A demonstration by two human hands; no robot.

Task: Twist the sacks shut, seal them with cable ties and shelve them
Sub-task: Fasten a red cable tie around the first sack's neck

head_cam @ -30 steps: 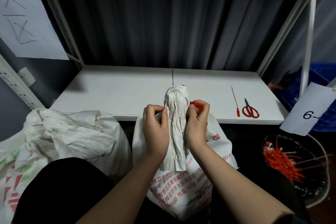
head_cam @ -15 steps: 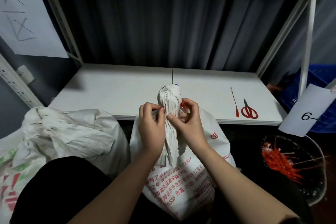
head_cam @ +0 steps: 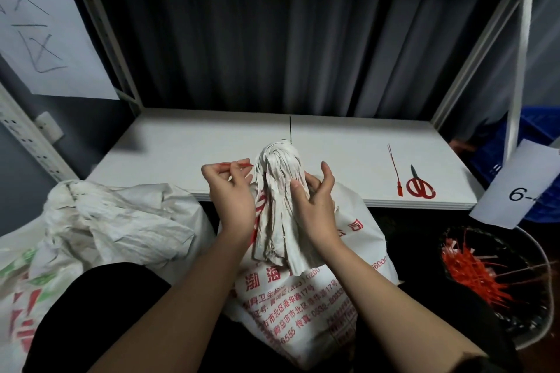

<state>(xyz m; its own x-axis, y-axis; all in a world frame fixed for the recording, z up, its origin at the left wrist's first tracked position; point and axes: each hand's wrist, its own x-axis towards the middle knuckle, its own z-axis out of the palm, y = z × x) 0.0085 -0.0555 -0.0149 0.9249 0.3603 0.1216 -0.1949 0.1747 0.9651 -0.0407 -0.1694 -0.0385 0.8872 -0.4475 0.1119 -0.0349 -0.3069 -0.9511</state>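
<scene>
A white woven sack [head_cam: 306,309] with red print stands in front of me, its neck [head_cam: 278,179] twisted into an upright bunch. My left hand [head_cam: 231,191] pinches the thin tail of a red cable tie [head_cam: 239,164] just left of the neck. My right hand [head_cam: 315,203] rests against the right side of the neck with its fingers loosely spread, holding nothing. Where the tie passes round the neck is hidden behind the folds.
A white shelf board [head_cam: 188,148] lies beyond the sack, with a spare red cable tie [head_cam: 395,172] and red scissors [head_cam: 419,185] at its right. Another sack [head_cam: 91,221] sits at left. A basin [head_cam: 515,339] holding several red ties sits at lower right.
My left hand has drawn the tie's tail out to the left of the neck. My right hand has let go and its fingers have spread. The sack neck stands as before.
</scene>
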